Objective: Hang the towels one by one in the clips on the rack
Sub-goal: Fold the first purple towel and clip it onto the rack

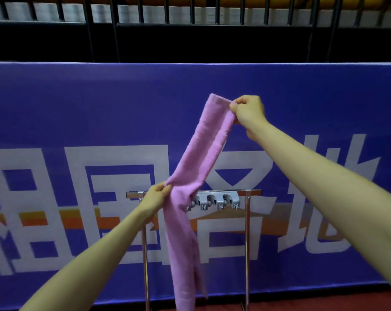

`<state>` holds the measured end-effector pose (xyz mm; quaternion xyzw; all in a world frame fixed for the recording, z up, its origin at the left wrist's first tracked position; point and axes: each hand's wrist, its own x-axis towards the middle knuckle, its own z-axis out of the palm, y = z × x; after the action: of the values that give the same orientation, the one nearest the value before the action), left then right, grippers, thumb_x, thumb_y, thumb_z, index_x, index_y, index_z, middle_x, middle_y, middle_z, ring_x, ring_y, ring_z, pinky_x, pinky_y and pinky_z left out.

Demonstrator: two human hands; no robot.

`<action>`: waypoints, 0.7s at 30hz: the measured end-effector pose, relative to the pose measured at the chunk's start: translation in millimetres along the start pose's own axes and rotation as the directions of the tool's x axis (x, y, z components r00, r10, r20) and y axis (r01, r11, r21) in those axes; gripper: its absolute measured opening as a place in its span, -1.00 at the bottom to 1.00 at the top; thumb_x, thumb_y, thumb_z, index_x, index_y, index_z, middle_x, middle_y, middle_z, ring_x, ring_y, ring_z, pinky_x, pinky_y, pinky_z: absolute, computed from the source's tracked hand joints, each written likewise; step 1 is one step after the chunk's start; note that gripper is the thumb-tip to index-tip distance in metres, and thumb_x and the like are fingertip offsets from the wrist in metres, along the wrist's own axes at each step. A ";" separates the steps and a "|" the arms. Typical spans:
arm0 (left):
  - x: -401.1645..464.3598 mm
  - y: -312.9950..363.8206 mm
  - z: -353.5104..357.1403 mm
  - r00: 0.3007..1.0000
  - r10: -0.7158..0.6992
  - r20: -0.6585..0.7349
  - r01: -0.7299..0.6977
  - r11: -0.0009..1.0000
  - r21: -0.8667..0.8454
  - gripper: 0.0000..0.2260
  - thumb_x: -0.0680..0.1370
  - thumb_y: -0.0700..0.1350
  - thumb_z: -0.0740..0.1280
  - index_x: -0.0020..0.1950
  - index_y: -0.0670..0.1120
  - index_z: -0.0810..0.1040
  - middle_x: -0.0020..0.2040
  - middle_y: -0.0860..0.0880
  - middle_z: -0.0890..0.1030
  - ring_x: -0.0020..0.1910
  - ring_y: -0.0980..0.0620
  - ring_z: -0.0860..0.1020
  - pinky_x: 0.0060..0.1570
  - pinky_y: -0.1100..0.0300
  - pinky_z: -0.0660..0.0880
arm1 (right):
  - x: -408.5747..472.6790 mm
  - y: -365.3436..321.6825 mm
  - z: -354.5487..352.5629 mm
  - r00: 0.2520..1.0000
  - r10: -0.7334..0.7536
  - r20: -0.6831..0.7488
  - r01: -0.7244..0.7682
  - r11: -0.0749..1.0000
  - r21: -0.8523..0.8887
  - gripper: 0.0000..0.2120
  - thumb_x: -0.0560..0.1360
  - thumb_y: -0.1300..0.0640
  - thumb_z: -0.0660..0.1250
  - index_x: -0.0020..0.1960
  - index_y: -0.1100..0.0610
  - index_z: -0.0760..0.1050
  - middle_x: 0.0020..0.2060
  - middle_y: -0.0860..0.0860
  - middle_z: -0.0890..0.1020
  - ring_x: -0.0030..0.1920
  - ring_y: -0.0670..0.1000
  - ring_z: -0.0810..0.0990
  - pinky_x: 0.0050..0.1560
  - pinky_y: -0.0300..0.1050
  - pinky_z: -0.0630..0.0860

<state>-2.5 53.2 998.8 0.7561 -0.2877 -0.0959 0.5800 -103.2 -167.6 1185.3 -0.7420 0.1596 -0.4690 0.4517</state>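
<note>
The right hand (248, 111) was raised high and pinched the top end of a pink towel (196, 167) between thumb and fingers, closed tight on the cloth. The left hand (155, 197) sat lower and to the left of it, its fingertips clamped on the same towel at a bunched point about midway along its length. Between the 2 grips the towel ran taut on a slant, folded lengthwise into a narrow strip. Below the left hand's grip the rest of the towel hung straight down, loose, in front of the rack (247, 232).

Just to the right of the left hand's grip, a grey row of clips (214, 202) was fixed under the rack's top bar; 3 clips showed empty, and the towel covered the part of the row nearest the hand. Whether the towel sat in a clip there could not be told. Behind the rack stood a blue banner (77, 104) with large white characters, and above that a dark railing (190, 21).
</note>
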 end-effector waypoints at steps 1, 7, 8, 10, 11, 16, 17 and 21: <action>1.2 6.9 -7.0 1.000 0.024 -0.010 -0.024 1.000 0.005 -0.79 0.63 -0.06 0.15 0.09 0.01 0.58 0.08 -0.11 0.64 0.04 -0.08 0.58 0.13 0.08 0.49 | 2.0 7.2 -3.1 1.000 0.020 0.009 -0.019 0.999 -0.035 -0.84 0.40 0.28 0.26 -0.32 0.16 0.55 -0.23 0.10 0.62 -0.16 0.12 0.61 -0.08 0.23 0.61; 15.2 63.7 -36.1 0.984 0.172 -0.042 -0.170 0.984 0.049 -0.84 0.60 -0.15 0.21 -0.02 -0.05 0.59 -0.11 0.03 0.65 -0.12 0.11 0.59 -0.17 0.35 0.55 | -2.7 48.7 -15.3 0.972 0.170 0.164 -0.116 0.949 -0.294 -0.83 0.38 0.33 0.28 -0.09 0.41 0.55 -0.24 0.11 0.53 -0.22 0.04 0.46 -0.24 -0.05 0.47; 17.8 73.4 -39.9 0.982 0.184 -0.036 -0.182 0.981 0.069 -0.85 0.60 -0.15 0.23 -0.01 -0.08 0.60 -0.12 0.01 0.65 -0.14 0.11 0.59 -0.16 0.32 0.55 | -6.9 54.5 -16.2 0.959 0.206 0.196 -0.134 0.935 -0.327 -0.87 0.39 0.32 0.29 -0.12 0.37 0.56 -0.23 0.12 0.54 -0.21 0.05 0.46 -0.25 -0.07 0.43; 23.3 91.1 -47.7 0.979 0.204 -0.024 -0.200 0.973 0.115 -0.84 0.57 -0.12 0.27 0.01 -0.15 0.62 -0.13 -0.05 0.66 -0.18 0.06 0.59 -0.15 0.24 0.54 | -17.6 65.8 -15.5 0.929 0.274 0.249 -0.155 0.899 -0.410 -0.86 0.40 0.30 0.33 -0.09 0.35 0.58 -0.20 0.15 0.56 -0.19 0.08 0.48 -0.24 -0.08 0.42; 24.2 100.4 -51.0 0.976 0.218 -0.012 -0.214 0.965 0.149 -0.81 0.56 -0.10 0.29 0.00 -0.19 0.63 -0.13 -0.09 0.67 -0.18 0.04 0.59 -0.14 0.20 0.54 | -23.8 70.5 -13.8 0.922 0.285 0.261 -0.147 0.884 -0.444 -0.86 0.41 0.30 0.34 -0.08 0.35 0.59 -0.18 0.16 0.58 -0.17 0.09 0.49 -0.23 -0.07 0.43; 27.6 131.5 -53.4 0.966 0.227 0.122 -0.255 0.908 0.331 -0.81 0.53 -0.02 0.34 -0.12 -0.13 0.63 -0.26 -0.01 0.65 -0.31 0.12 0.56 -0.24 0.21 0.51 | -61.5 60.8 4.7 0.898 0.189 0.397 -0.149 0.980 -0.128 -0.88 0.45 0.31 0.33 -0.04 0.19 0.57 -0.14 0.03 0.59 -0.08 -0.01 0.53 -0.20 -0.18 0.43; 26.8 135.1 -50.5 0.965 0.219 0.143 -0.257 0.892 0.370 -0.81 0.52 0.00 0.35 -0.17 -0.11 0.62 -0.30 0.02 0.62 -0.34 0.13 0.53 -0.28 0.24 0.48 | -68.2 54.3 9.3 0.881 0.154 0.447 -0.149 0.988 -0.046 -0.85 0.46 0.30 0.34 0.00 0.15 0.57 -0.12 0.00 0.60 -0.06 -0.05 0.54 -0.15 -0.18 0.44; 22.7 141.4 -39.9 0.961 0.200 0.190 -0.265 0.859 0.437 -0.78 0.51 0.02 0.36 -0.29 -0.05 0.58 -0.39 0.07 0.56 -0.40 0.12 0.49 -0.36 0.27 0.42 | -86.4 40.1 27.2 0.840 0.061 0.539 -0.118 0.990 0.072 -0.78 0.45 0.30 0.37 0.09 0.13 0.56 -0.08 -0.05 0.61 -0.02 -0.10 0.55 -0.12 -0.20 0.44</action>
<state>-10.6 50.7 1147.2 0.8226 -0.4307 -0.0065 0.3712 -116.9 -118.1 1100.7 -0.8108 0.0374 -0.2294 0.5372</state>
